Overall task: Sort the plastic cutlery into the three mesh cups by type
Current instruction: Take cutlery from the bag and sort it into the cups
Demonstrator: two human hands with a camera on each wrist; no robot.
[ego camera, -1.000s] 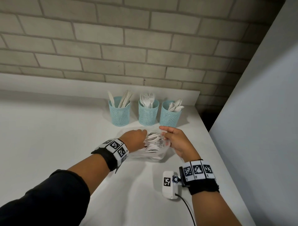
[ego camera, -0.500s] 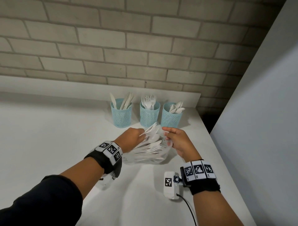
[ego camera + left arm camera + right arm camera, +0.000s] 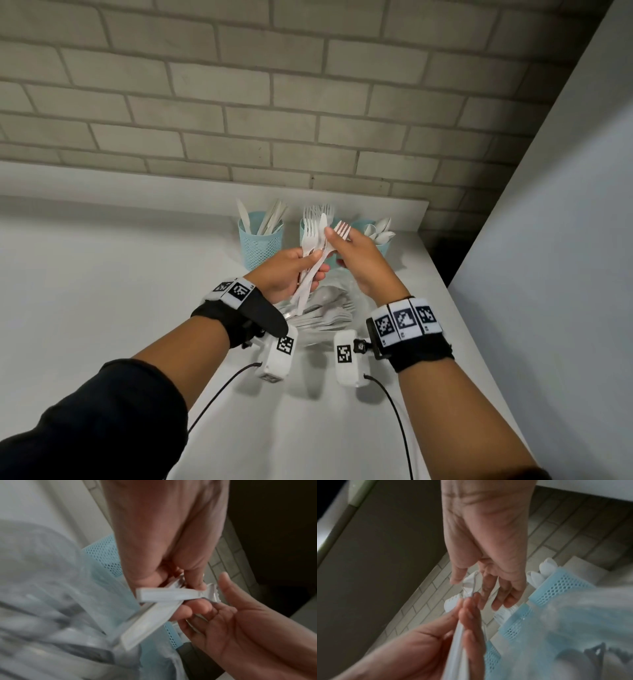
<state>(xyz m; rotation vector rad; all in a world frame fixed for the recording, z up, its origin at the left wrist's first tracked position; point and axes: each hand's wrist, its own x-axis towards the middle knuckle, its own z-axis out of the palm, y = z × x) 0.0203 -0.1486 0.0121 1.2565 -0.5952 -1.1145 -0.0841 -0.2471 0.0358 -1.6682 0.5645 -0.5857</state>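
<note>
My left hand (image 3: 310,265) grips a small bunch of white plastic cutlery (image 3: 313,246), forks and a knife, by the handles, raised above the table. My right hand (image 3: 337,236) meets the bunch from the right and pinches a white fork (image 3: 342,229) between thumb and fingers. The left wrist view shows the handles (image 3: 163,597) crossing under my left fingers. Three light-blue mesh cups stand behind: the knives cup (image 3: 260,245) on the left, the forks cup (image 3: 304,226) mostly hidden by my hands, the spoons cup (image 3: 383,248) on the right. A clear bag of cutlery (image 3: 325,317) lies below my hands.
The white table (image 3: 102,291) meets a brick wall (image 3: 274,102) at the back. A pale panel (image 3: 548,240) runs along the table's right edge, with a dark gap (image 3: 448,253) at the far corner. Cables hang from both wrist cameras.
My left hand has lifted a bunch of cutlery out of the bag. My right hand has let go of the bag and come up to the bunch.
</note>
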